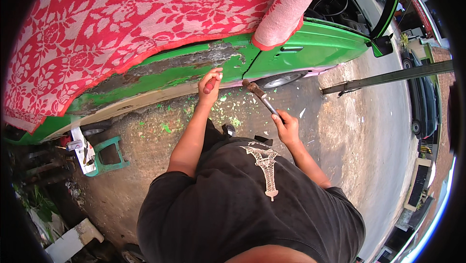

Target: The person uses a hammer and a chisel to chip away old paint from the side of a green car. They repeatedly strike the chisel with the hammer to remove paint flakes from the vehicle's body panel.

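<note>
In front of me stands a green vehicle [310, 45] with paint stripped off in a long grey-brown patch [184, 61] along its side panel. My left hand [209, 90] is closed round a tool with a rounded red handle [209, 86], held up at the lower edge of that patch. The far end of this tool is hidden, so I cannot make out its kind. In my right hand [287, 128] is a hammer [262, 99], gripped by its dark shaft. Its rusty head points toward the vehicle, to the right of my left hand and apart from the red handle.
A red and pink floral blanket [160, 8] covers the vehicle's upper part. Green paint flakes [166, 128] litter the ground. At the left, a green stool [111, 156] stands beside a white board [83, 151] with small tools. A metal post [388, 77] rises at the right.
</note>
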`<state>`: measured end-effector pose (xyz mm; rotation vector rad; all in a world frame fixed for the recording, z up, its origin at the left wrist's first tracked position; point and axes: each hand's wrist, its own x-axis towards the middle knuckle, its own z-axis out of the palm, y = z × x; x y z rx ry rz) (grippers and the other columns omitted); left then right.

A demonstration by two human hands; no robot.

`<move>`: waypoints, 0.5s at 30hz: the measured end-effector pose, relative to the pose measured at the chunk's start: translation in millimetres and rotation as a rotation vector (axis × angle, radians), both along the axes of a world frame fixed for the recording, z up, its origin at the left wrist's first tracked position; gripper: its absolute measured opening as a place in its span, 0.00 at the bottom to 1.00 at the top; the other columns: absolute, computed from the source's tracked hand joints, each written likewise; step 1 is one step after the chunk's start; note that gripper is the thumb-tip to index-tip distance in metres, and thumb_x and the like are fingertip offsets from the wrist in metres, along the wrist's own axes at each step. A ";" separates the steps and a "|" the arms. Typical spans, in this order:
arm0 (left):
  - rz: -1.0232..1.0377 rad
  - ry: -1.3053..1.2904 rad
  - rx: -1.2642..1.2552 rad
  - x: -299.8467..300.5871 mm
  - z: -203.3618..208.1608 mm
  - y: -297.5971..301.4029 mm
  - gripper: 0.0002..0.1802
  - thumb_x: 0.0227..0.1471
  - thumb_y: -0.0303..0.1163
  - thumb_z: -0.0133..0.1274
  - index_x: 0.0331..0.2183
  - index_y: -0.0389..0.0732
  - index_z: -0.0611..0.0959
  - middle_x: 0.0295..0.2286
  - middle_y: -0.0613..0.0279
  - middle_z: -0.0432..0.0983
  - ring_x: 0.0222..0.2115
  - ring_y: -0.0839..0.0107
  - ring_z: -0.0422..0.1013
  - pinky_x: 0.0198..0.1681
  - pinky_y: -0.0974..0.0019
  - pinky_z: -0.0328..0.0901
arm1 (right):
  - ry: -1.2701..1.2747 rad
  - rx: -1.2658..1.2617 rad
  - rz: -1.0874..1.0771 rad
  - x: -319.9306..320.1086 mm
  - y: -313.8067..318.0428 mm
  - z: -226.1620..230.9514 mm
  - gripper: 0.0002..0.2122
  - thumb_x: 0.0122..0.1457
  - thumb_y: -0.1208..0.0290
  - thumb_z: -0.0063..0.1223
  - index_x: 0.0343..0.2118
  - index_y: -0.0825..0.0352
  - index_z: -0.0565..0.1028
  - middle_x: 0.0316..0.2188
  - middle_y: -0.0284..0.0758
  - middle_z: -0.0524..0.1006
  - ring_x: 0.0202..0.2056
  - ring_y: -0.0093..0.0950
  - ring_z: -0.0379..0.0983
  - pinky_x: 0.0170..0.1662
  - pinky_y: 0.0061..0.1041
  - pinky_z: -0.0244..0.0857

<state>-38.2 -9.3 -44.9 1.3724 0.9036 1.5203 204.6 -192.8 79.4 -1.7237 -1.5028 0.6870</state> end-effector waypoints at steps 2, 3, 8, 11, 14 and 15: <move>-0.008 0.020 0.003 2.2 0.5 0.1 0.08 0.53 0.16 0.56 0.29 0.36 0.74 0.41 0.52 0.79 0.40 0.69 0.75 0.46 0.67 0.69 | 0.011 0.015 -0.025 2.7 -2.5 -4.1 0.10 0.59 0.67 0.60 0.38 0.69 0.79 0.16 0.35 0.72 0.18 0.22 0.66 0.25 0.24 0.61; -0.011 0.031 0.004 2.8 1.8 0.0 0.08 0.52 0.16 0.56 0.29 0.36 0.74 0.41 0.52 0.79 0.40 0.69 0.75 0.46 0.67 0.69 | 0.016 0.017 -0.035 3.9 -3.6 -6.4 0.10 0.59 0.67 0.60 0.38 0.69 0.79 0.16 0.35 0.72 0.18 0.21 0.66 0.24 0.24 0.61; -0.042 0.070 0.028 4.8 3.3 3.3 0.06 0.54 0.16 0.55 0.29 0.36 0.75 0.43 0.52 0.78 0.42 0.70 0.74 0.48 0.65 0.69 | 0.030 0.034 -0.057 6.4 -5.2 -9.0 0.10 0.59 0.67 0.60 0.38 0.69 0.79 0.16 0.34 0.71 0.18 0.21 0.65 0.24 0.23 0.61; -0.033 0.127 0.052 5.5 5.1 4.2 0.06 0.54 0.17 0.56 0.29 0.36 0.76 0.43 0.53 0.78 0.42 0.70 0.74 0.48 0.65 0.69 | 0.019 0.017 -0.062 6.6 -5.1 -6.6 0.10 0.59 0.67 0.60 0.38 0.69 0.79 0.16 0.34 0.71 0.18 0.21 0.65 0.24 0.24 0.61; 0.004 0.214 0.104 8.3 14.5 0.8 0.08 0.51 0.15 0.57 0.30 0.36 0.75 0.39 0.53 0.79 0.43 0.64 0.76 0.45 0.65 0.70 | 0.020 0.007 -0.069 7.5 -4.9 -6.9 0.10 0.59 0.67 0.60 0.38 0.69 0.79 0.16 0.34 0.72 0.19 0.21 0.66 0.25 0.23 0.61; 0.018 0.245 0.124 10.0 17.3 -1.7 0.09 0.49 0.14 0.57 0.30 0.36 0.75 0.38 0.53 0.79 0.43 0.62 0.76 0.44 0.65 0.70 | 0.025 0.007 -0.075 7.5 -4.8 -7.6 0.10 0.59 0.67 0.60 0.38 0.69 0.79 0.16 0.34 0.72 0.19 0.21 0.66 0.25 0.23 0.61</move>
